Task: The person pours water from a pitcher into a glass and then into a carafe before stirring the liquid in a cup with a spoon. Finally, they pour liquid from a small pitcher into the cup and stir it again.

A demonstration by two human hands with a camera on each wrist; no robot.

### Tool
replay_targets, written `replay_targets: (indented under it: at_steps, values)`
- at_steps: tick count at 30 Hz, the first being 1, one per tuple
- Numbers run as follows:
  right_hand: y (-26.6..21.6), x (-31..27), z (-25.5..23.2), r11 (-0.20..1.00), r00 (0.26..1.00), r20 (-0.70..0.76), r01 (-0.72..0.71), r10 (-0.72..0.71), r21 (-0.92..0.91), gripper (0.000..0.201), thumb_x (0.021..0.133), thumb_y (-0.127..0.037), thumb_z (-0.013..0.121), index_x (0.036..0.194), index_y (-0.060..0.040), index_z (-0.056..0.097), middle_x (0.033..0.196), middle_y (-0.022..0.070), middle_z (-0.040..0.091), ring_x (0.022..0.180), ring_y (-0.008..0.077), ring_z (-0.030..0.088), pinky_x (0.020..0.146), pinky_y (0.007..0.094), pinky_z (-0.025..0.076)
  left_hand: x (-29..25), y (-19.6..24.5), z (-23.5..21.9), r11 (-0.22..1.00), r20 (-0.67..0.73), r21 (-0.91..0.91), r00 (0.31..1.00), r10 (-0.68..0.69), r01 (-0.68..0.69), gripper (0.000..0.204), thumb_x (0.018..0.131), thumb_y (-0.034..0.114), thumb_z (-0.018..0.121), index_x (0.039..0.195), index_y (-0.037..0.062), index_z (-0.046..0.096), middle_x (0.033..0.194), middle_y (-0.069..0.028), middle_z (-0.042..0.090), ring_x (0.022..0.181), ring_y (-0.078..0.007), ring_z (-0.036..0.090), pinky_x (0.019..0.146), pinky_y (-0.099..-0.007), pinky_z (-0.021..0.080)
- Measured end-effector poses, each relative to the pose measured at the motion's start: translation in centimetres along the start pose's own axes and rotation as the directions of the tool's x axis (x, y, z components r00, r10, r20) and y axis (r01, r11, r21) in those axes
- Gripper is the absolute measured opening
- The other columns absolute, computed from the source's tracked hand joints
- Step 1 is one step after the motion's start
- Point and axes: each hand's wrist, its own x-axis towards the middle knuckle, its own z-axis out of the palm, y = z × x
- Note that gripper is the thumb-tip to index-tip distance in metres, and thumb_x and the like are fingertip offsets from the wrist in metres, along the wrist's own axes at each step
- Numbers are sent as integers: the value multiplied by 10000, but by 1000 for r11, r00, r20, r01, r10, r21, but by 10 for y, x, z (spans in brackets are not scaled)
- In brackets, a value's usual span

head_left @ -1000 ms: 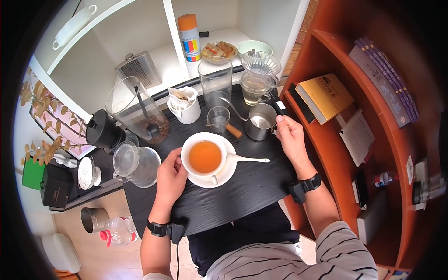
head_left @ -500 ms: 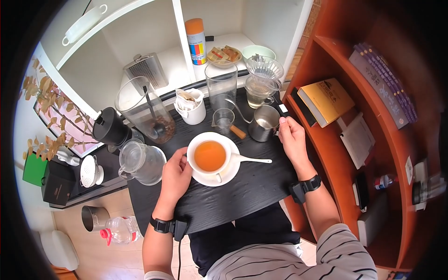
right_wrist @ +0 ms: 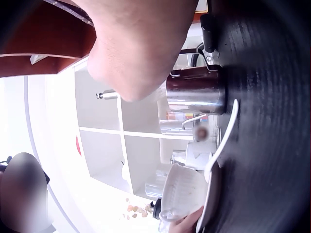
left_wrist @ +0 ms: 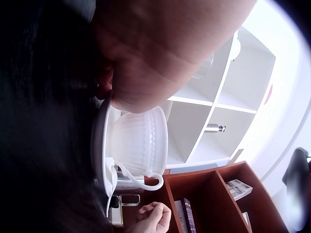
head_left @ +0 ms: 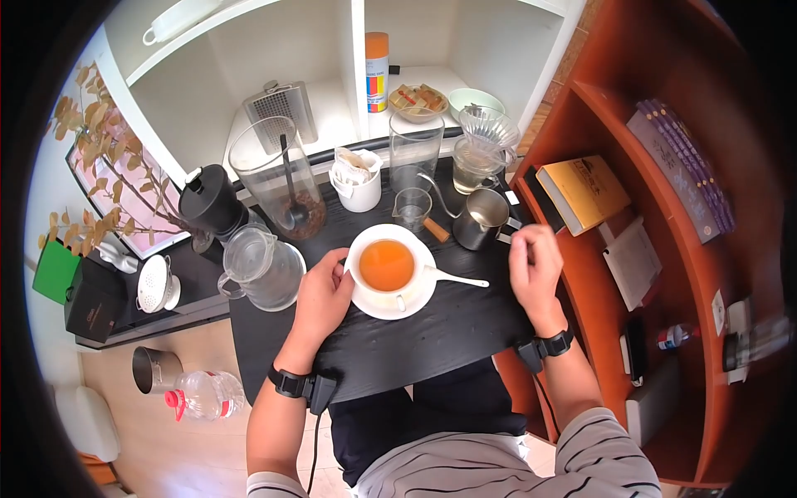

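A white cup (left_wrist: 141, 138) of orange-brown tea (head_left: 387, 265) stands on a white saucer (head_left: 388, 312). Across the saucer's right side lies a white spoon (head_left: 458, 280), its handle pointing right. My left hand (head_left: 325, 292) pinches the saucer's left edge, thumb on top at the rim; its other fingers are largely hidden. Beyond the spoon stands a steel gooseneck kettle (head_left: 480, 221). Just in front of the kettle's handle, my right hand (head_left: 537, 270) hovers with loosely curled fingers and holds nothing.
A glass server (head_left: 261, 266) stands left of the saucer. Behind are a tall glass jar (head_left: 274, 162) with beans and a black scoop, a white mug (head_left: 359, 192), a small wooden-handled glass pitcher (head_left: 413, 207) and a glass dripper (head_left: 486, 133). A red-brown bookshelf (head_left: 614, 141) borders the right side.
My right hand has let go of the kettle's handle and drawn back toward me. The kettle stays on the table. My left hand remains at the saucer; the head view has shifted.
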Motion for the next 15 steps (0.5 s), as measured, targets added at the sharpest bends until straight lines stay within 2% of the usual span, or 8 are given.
replay_targets:
  at_steps: [3,5,7,10,12,13,14,15]
  values:
    - [-9,-4,6,983,967,207,117,-145,145,82,896,4,743,895,-16,663,763,115,659,633,293,656,584,386,525,0,5,-2,1000,7,29,1000,3,-3,331,946,51,674,1272,-2,690,754,-102,679,646,-213,654,646,-357,526]
    - [-15,-3,9,977,923,342,124,-179,176,93,902,-20,755,893,-18,663,759,110,670,644,302,671,589,399,536,-1,8,-4,999,41,51,999,-17,15,311,978,25,657,1287,-5,685,812,4,640,706,-67,577,666,-253,496]
    - [-16,-4,13,975,909,375,116,-182,192,104,919,-52,758,889,-24,662,767,108,678,647,302,675,595,402,543,-1,10,-3,998,38,56,999,-22,19,313,977,26,659,1287,-4,685,810,5,639,704,-69,578,666,-255,496]
    - [-12,-10,20,977,902,410,55,-136,204,108,947,-83,743,898,-23,668,757,115,678,652,315,678,597,403,539,-1,10,-3,998,31,61,999,-28,26,317,976,25,661,1291,-1,684,806,6,638,700,-70,578,664,-256,496]
    - [-10,-15,18,980,879,476,-124,34,158,116,975,-108,726,919,-20,677,739,121,674,639,308,680,595,395,528,-1,9,-2,998,26,59,999,-34,32,320,975,23,661,1294,1,684,805,7,636,699,-67,577,663,-256,495]
    - [-9,-16,17,979,877,479,-122,29,163,116,975,-108,726,919,-20,677,739,121,674,639,308,680,595,395,528,-1,8,-2,999,14,44,1000,-19,18,325,962,47,671,1284,7,689,777,-41,652,671,-136,611,650,-309,505]
    - [-9,-15,17,969,867,490,-189,89,158,124,985,-119,720,925,-18,680,733,125,673,630,297,680,591,388,522,-2,7,-1,1000,-2,30,1000,-4,4,330,949,70,681,1274,14,695,750,-89,668,642,-205,645,636,-362,516]
    - [-9,-15,17,954,852,502,-256,148,153,134,996,-129,714,932,-16,683,727,129,673,620,286,680,588,382,516,-2,6,-1,999,-10,32,1000,-11,12,330,949,70,681,1274,14,695,750,-89,668,642,-205,645,636,-362,516]
